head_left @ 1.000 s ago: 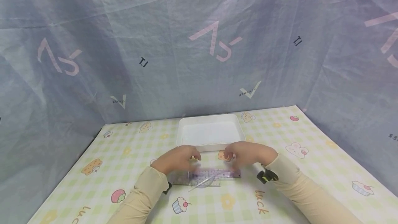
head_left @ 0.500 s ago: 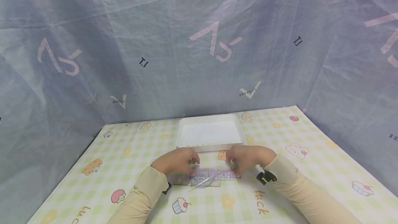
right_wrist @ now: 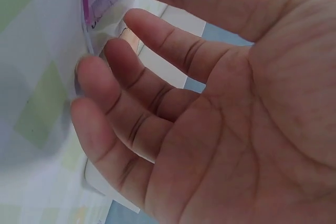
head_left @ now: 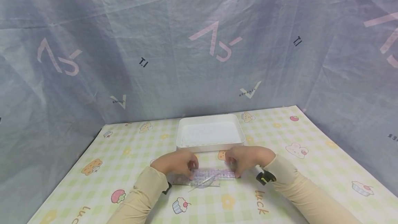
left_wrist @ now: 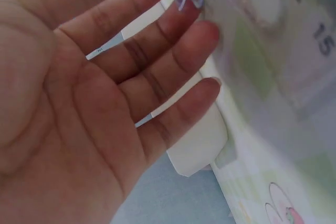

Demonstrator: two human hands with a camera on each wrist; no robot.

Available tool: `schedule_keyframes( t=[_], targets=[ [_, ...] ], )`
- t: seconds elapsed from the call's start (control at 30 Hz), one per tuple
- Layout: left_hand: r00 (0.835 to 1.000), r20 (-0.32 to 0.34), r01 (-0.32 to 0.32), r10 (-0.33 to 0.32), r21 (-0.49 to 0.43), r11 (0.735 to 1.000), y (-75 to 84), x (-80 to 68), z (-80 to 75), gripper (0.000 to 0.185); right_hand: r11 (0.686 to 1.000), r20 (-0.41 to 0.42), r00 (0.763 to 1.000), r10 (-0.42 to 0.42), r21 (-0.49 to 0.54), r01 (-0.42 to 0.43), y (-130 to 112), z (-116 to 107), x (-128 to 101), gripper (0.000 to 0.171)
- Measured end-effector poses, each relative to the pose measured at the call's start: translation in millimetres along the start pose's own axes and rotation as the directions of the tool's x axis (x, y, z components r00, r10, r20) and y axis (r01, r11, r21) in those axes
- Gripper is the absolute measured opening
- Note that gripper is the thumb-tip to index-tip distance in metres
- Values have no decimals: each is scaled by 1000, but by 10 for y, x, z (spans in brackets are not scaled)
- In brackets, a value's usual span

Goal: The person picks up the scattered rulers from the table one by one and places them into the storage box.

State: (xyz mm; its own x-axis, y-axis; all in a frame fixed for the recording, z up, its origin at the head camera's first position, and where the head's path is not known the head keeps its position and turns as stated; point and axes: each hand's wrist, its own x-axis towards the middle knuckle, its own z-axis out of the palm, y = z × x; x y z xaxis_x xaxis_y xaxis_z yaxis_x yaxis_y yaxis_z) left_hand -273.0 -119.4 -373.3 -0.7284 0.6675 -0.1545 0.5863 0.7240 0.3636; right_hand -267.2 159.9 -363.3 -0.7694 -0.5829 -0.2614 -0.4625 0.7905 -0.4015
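A clear ruler with purple tint (head_left: 220, 173) lies crosswise in front of the person in the head view. My left hand (head_left: 178, 163) pinches its left end, fingers curled down. At its right end, my right hand (head_left: 248, 157) holds it between thumb and fingers. A clear protractor (head_left: 205, 183) and a thin pale strip (head_left: 196, 185) overlap its near side. Another clear ruler (head_left: 180, 179) lies partly under the left hand; up close in the left wrist view, clear plastic (left_wrist: 294, 77) shows a "15". Purple plastic (right_wrist: 107, 3) shows beside the right fingertips in the right wrist view.
Just beyond the hands stands a white rectangular tray (head_left: 211, 148). The table carries a green checked cloth (head_left: 267, 196) with cartoon prints. A grey-blue fabric curtain (head_left: 199, 78) hangs behind and along both sides.
Both hands have lowered slightly onto the purple ruler's ends. My left fingers have closed further, and the left part of the rulers and protractor has shifted a little.
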Motion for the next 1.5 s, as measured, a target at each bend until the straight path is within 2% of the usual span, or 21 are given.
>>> schedule_keyframes(
  t=[0.17, 0.37, 0.67, 0.93, 1.13, 1.33, 1.5],
  targets=[
    [1000, -15, -23, 23, -5, 1000, 32, -7, 4, 21, 1000, 11, 1000, 5, 8, -5, -2, 13, 24, 39],
    [1000, -14, -7, 6, -16, 1000, 39, -2, 9, 20, 1000, 14, 1000, 6, 13, -6, -12, 23, 42, 38],
    [999, -29, -23, 22, -34, 999, 14, 6, 23, 22, 1000, 9, 1000, -8, 6, 8, -9, 13, 56, 39],
    [997, -55, -56, 55, -15, 998, 26, 66, 53, 21, 987, -71, 984, -161, 6, 162, 36, -23, 59, 32],
    [998, -49, -36, 36, -7, 999, 45, 112, 64, 21, 974, -99, 970, -224, 1, 225, 26, -19, 64, 22],
    [998, -53, -39, 39, -9, 999, 45, 119, 80, 20, 953, -120, 945, -303, -21, 303, 32, 28, 119, 22],
    [997, -68, -38, 37, -16, 999, 64, 103, 75, 19, 946, -131, 937, -324, -40, 322, 41, 51, 147, 21]
  ],
)
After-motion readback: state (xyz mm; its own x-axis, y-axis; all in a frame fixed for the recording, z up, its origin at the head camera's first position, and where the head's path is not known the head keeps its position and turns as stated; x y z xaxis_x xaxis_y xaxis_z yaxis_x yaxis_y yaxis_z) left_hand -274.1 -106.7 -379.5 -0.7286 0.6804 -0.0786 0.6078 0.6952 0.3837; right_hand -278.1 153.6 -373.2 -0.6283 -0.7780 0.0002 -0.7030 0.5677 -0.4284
